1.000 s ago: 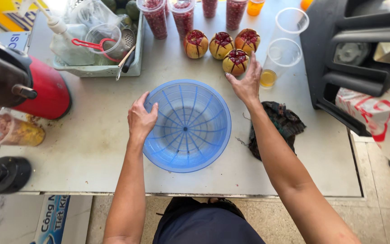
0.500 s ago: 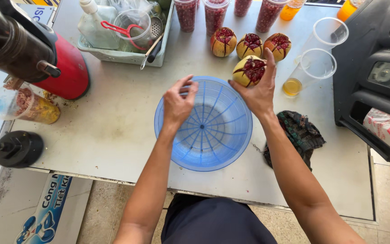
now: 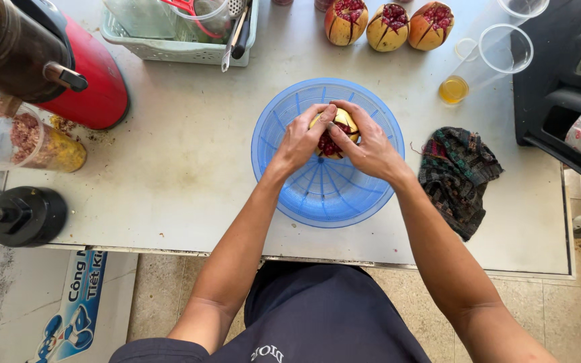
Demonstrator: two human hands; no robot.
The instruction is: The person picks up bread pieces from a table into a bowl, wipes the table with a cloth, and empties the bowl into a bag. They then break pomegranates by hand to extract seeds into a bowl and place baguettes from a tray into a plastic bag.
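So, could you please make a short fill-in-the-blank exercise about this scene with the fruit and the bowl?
1. Both hands, left hand and right hand, hold one opened pomegranate over the ____ basin.
2. At the table's far edge, ____ more opened pomegranates stand in a row.
3. The dark cloth lies on the person's ____ side of the basin.

Missing words: blue; three; right

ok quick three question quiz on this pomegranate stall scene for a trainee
1. True or false: both hands grip the cut pomegranate over the blue basin.
2. How many cut pomegranates wait at the table's far edge?
3. Which lies nearer the right hand: A the dark cloth, or B the red juicer?

Key
1. True; the left hand and right hand both hold it.
2. Three.
3. A.
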